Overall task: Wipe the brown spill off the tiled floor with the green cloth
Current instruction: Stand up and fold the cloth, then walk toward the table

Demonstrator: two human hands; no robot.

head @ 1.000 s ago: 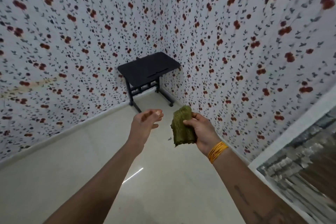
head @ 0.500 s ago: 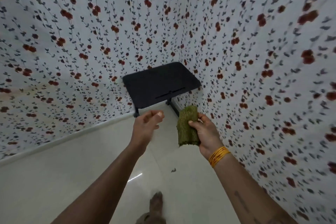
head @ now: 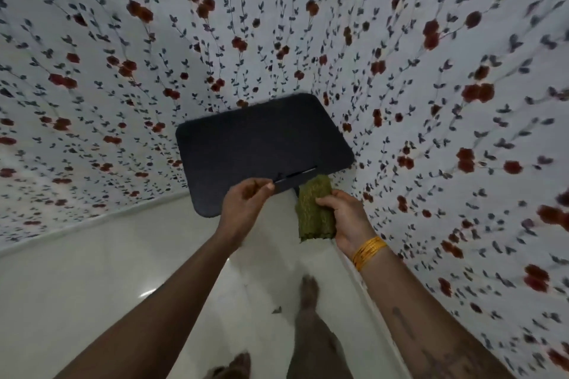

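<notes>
hidden/unclear: frame is motion-blurred; no brown spill made out on the visible tiled floor [head: 92, 301]; desk [head: 261, 148] legs hidden under its black top; both forearms cut off at the bottom edge.
left hand [head: 246, 206]: arm stretched forward, hand raised in front of the desk's near edge, fingers loosely curled, thumb near forefinger, nothing in it.
right hand [head: 348, 218]: arm stretched forward, gold bangles [head: 368, 251] at the wrist, thumb and fingers clamped on the green cloth [head: 314, 212].
cloth position: folded, upright, hanging out of the right hands' grip on its left side, between the two hands, apart from the left one, off the floor.
below hands: bare foot [head: 308, 289] on the floor.
</notes>
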